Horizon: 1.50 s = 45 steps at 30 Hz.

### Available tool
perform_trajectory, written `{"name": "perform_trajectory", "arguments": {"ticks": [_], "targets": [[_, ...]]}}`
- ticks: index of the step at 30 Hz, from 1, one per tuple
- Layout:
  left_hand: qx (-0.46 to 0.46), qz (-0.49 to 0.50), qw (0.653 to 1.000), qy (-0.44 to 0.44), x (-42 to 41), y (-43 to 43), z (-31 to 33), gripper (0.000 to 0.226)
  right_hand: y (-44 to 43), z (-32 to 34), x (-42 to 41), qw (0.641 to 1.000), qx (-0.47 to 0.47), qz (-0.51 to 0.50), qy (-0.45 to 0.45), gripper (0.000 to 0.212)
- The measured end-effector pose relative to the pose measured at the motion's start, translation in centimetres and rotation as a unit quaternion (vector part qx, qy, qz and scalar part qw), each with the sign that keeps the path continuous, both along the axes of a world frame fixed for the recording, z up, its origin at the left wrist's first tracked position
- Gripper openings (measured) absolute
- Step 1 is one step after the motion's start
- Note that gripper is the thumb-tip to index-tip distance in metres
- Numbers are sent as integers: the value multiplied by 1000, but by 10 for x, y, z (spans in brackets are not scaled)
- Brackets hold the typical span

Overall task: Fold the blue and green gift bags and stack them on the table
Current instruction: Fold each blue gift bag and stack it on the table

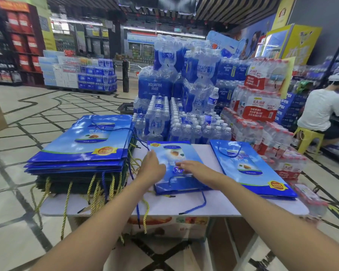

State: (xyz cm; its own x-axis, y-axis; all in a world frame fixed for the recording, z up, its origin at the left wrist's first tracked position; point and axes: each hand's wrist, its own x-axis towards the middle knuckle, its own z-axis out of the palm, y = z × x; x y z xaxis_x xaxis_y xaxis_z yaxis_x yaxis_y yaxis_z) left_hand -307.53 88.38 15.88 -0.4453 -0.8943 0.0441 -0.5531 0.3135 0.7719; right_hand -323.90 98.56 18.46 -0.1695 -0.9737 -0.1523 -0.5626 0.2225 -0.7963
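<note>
Tiled shop floor (27, 118), shelving all round.

Wall of shrink-wrapped water bottle packs (184, 85) rises just behind the counter (213, 204). At far right a seated person (321, 112) in a white shirt sits on a yellow stool (306, 137), facing the shelves.

The counter is a white top resting on a printed cardboard box (164, 225).

At the left end of the counter sits a tall pile of flattened bags. Blue gift bags (82, 141) lie on top and dark green gift bags (67, 182) underneath. The pile's near edge overhangs the counter.

At the right end a single flat blue bag (249, 167) lies face up, angled, with its gold seal toward the near corner.

Between the two lies the middle blue bag (172, 153), flat on the counter with its printed face up. Both hands are on it.

Left hand (152, 167) has its back up and its fingers stretched forward, the tips on the bag's left edge. It is open, not clenched. Whether the thumb hooks under the edge cannot be told.

Right hand (192, 169) has its palm down and its fingers extended leftward across the bag's face. It lies open and pressing flat, slightly blurred.

Gold cords (67, 204) from the green bags dangle over the counter's front edge. A blue cord (202, 204) trails from the middle bag across the white top.
</note>
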Motion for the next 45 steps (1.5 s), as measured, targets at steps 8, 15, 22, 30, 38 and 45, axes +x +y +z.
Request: {"name": "perform_trajectory", "arguments": {"ticks": [8,15,22,30,38,45], "targets": [[-207,-193,941,-185,15,22,-28,55,25,4,-18,978,-109,26,175,10],[-277,-178,923,-199,15,17,-43,72,78,-21,-4,941,-34,213,261,20],[-274,-172,927,-189,16,22,-44,74,59,-7,-26,994,-103,-39,-18,9],[-289,-246,908,-177,18,20,-47,43,8,58,-85,896,-269,-252,-247,15],[-266,-236,905,-233,17,24,-41,53,18,33,-68,963,-45,82,254,8],[-241,-233,911,-240,15,23,-43,56,21,21,-71,933,16,117,340,13]]}}
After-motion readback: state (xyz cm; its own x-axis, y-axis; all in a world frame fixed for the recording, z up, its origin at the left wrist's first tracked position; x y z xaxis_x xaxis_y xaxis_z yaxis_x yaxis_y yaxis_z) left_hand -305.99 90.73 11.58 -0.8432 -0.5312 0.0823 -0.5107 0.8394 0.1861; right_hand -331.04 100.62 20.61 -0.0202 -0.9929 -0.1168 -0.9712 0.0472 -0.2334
